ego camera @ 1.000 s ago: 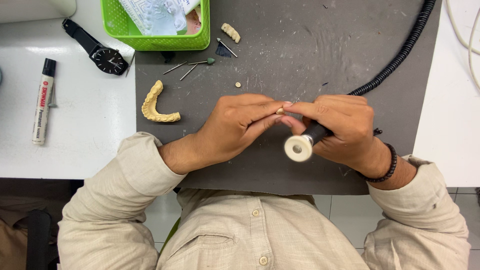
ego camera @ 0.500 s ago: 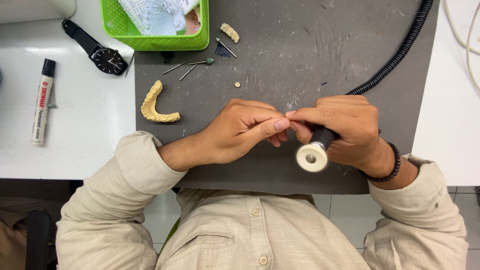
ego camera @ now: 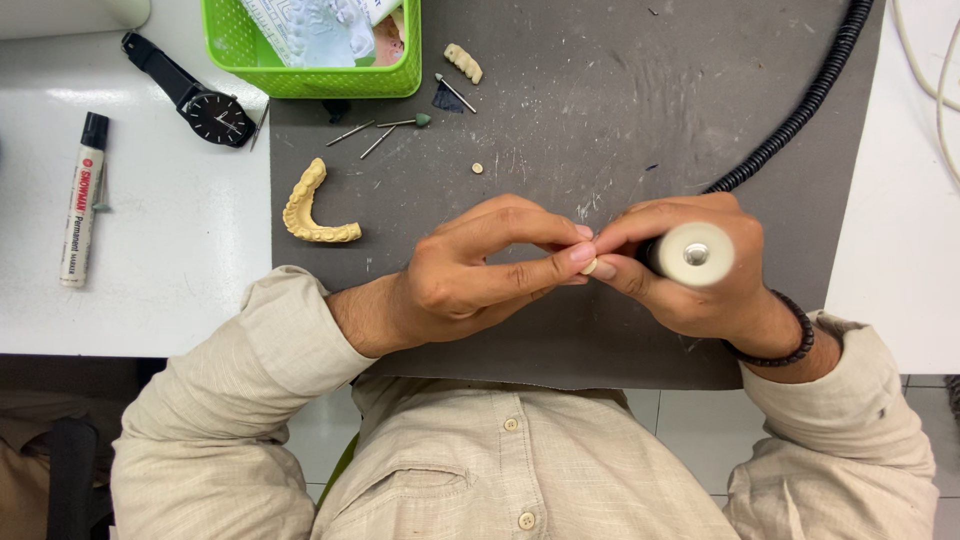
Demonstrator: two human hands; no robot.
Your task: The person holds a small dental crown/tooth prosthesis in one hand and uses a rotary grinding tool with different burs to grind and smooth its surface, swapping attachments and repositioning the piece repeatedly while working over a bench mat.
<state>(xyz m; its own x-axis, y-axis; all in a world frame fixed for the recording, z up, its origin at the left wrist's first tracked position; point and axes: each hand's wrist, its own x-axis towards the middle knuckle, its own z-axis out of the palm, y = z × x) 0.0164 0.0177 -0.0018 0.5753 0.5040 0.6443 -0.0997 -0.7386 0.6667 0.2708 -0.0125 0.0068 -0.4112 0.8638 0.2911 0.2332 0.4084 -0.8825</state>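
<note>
Both hands over the dark grey mat [ego camera: 620, 90], near its front edge. Left hand [ego camera: 470, 275]: thumb and forefinger pinched on a small cream piece [ego camera: 590, 266], other fingers curled under. Piece is mostly hidden between fingertips, can't tell its exact shape. Right hand [ego camera: 700, 275]: clenched around a handpiece [ego camera: 692, 254], its round pale butt end facing up at me, thumb and forefinger meeting the left fingertips right at the piece. Working tip of the handpiece is hidden. Black ribbed hose [ego camera: 800, 110] runs from my right hand across the mat to its far right corner. Black bead bracelet [ego camera: 785, 345] on my right wrist.

Rest, relative to the mat:
- Cream dental arch [ego camera: 310, 210], curved, on the mat near its left edge.
- Three thin burs [ego camera: 380, 130] near the far left corner, one with a green head.
- Short row of cream teeth [ego camera: 463, 62] at the far edge, small dark chip and a pin just beside it.
- Tiny cream disc [ego camera: 477, 168] alone on the mat, between burs and my hands.
- Green mesh basket [ego camera: 300, 75] overlapping the far left corner, holds clear plastic packets with printed paper.
- Off the mat to the left, on the white table [ego camera: 150, 280]: black wristwatch [ego camera: 200, 100], and a white marker with black cap [ego camera: 80, 200], red-lettered label along the barrel.
</note>
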